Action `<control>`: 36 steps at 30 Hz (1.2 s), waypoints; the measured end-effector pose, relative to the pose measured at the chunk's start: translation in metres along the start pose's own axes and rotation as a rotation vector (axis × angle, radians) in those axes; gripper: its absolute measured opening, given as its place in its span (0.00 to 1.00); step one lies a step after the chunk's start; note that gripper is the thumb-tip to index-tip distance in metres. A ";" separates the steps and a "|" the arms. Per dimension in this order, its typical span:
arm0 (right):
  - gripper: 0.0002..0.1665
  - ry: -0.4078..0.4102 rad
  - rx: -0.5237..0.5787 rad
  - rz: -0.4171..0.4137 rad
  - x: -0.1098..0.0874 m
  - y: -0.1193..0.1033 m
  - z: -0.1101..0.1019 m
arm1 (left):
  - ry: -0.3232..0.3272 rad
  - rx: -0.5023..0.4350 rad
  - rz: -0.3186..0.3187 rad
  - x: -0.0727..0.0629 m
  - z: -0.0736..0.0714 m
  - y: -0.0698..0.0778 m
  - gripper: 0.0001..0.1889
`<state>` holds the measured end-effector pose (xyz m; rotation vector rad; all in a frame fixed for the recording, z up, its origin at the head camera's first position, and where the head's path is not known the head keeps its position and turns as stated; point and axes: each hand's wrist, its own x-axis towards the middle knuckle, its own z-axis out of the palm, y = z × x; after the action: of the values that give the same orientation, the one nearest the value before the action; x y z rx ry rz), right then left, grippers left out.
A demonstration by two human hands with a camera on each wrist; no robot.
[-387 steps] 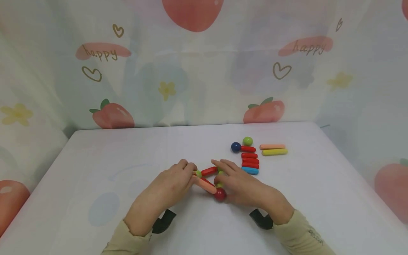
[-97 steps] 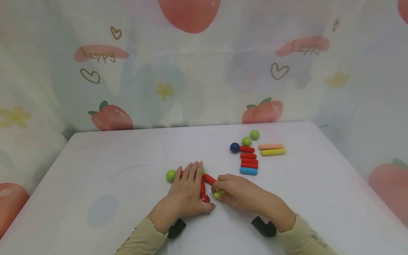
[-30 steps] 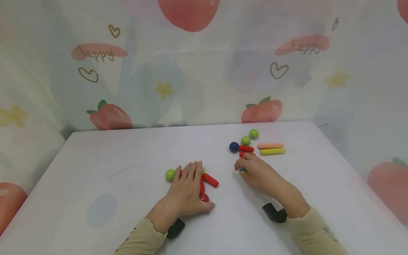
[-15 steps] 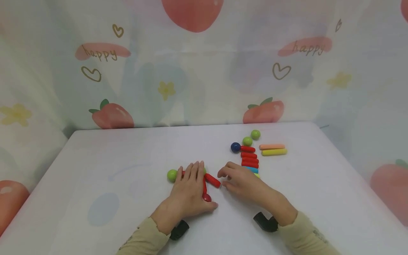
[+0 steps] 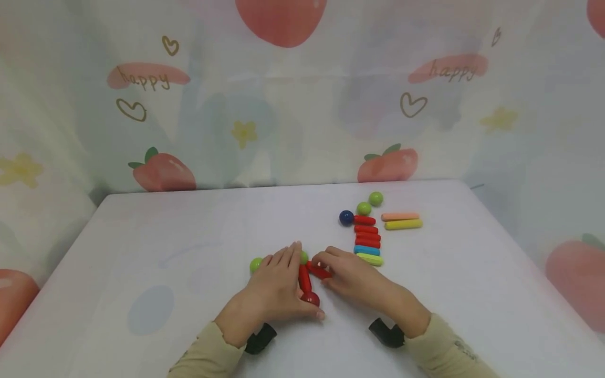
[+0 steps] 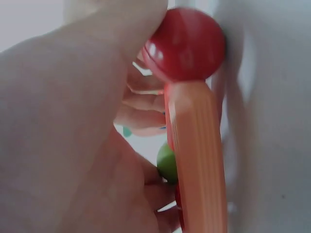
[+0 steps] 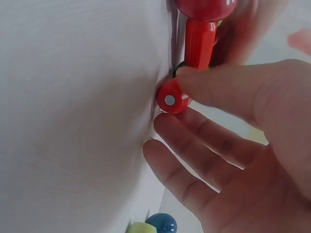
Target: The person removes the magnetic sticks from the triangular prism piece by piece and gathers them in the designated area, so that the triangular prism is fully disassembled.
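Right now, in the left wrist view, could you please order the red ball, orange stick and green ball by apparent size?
1. Orange stick, cut off at the edge
2. Red ball
3. Green ball, partly hidden
Nearness may exaggerate the gaps.

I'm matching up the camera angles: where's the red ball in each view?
Head: the red ball is low, just right of centre, by the left hand's thumb.
Left wrist: red ball at the top, right of centre.
Right wrist: red ball cut off by the top edge, right of centre.
Shared landmark: the red stick meeting that ball, partly hidden in the left wrist view.
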<state>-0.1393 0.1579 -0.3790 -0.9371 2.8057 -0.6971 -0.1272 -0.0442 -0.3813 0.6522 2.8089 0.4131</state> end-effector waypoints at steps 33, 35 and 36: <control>0.22 0.020 -0.140 0.031 0.000 -0.005 0.002 | -0.019 0.020 0.018 0.003 0.002 -0.006 0.67; 0.22 0.028 -0.152 0.025 0.000 -0.004 0.003 | -0.017 0.021 0.020 0.003 0.001 -0.006 0.67; 0.21 0.032 -0.155 0.021 0.001 -0.004 0.004 | -0.016 0.020 0.020 0.003 0.001 -0.006 0.67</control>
<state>-0.1368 0.1531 -0.3806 -0.9260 2.9279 -0.5026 -0.1318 -0.0476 -0.3846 0.6858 2.7968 0.3820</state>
